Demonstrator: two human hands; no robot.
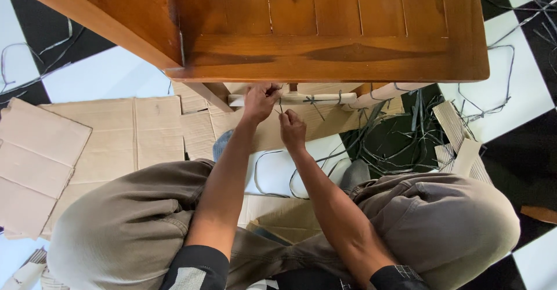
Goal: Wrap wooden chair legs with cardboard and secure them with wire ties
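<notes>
Two hands working close together under the edge of a brown wooden table (325, 29), seen from above. Left hand (258, 101) reaching up to a pale wrapped bar (293, 98) just below the tabletop, fingers curled shut around its near end and a bit of thin grey strap (281, 105) hanging there. Right hand (292, 128) sitting just below and beside the left, fingertips pinched narrowly on the lower part of that same strap, thumb and forefinger pressed together. Strap running short and nearly upright between the two hands, touching both. More grey strap already tied round the pale bar further right, in small knots. Bar lying roughly level, running on to the right towards a second pale wrapped piece (386, 94) angled upward beneath the table.

Sitting low, knees spread wide in grey-brown trousers (127, 220), both forearms stretching forward between them, dark sleeves showing at the bottom edge. Flattened cardboard sheets (104, 139) lying on the black-and-white checked floor (522, 98) to the left and under the hands. Tangled pile of loose grey strap offcuts (394, 145) lying on the floor to the right of the right hand, well apart from it. Few corrugated cardboard strips (458, 145) lying further right beside that pile. Long loops of strap trailing over the tiles at the upper left and upper right corners.
</notes>
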